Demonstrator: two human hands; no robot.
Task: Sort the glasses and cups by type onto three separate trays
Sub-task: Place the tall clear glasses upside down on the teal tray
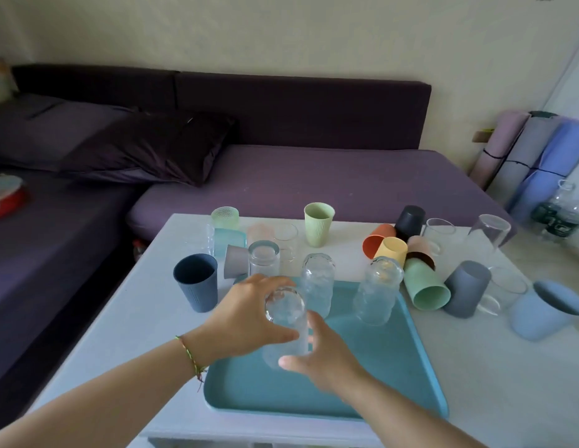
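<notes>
A teal tray (394,367) lies on the white table in front of me. Two textured clear glasses (317,282) (378,291) stand upside down at its far end. My left hand (249,318) and my right hand (323,360) both grip a third textured clear glass (286,321), held upside down above the tray's left part. To the right lies a heap of coloured plastic cups (423,286), several on their sides. A dark blue ribbed cup (196,281) stands left of the tray.
A green ribbed cup (318,223), smooth clear glasses (263,261) (488,234) and pastel cups (225,218) stand along the table's far side. A light blue cup (543,312) lies at the right. Behind the table is a purple sofa (281,176); rolled mats (533,156) lean at the right wall.
</notes>
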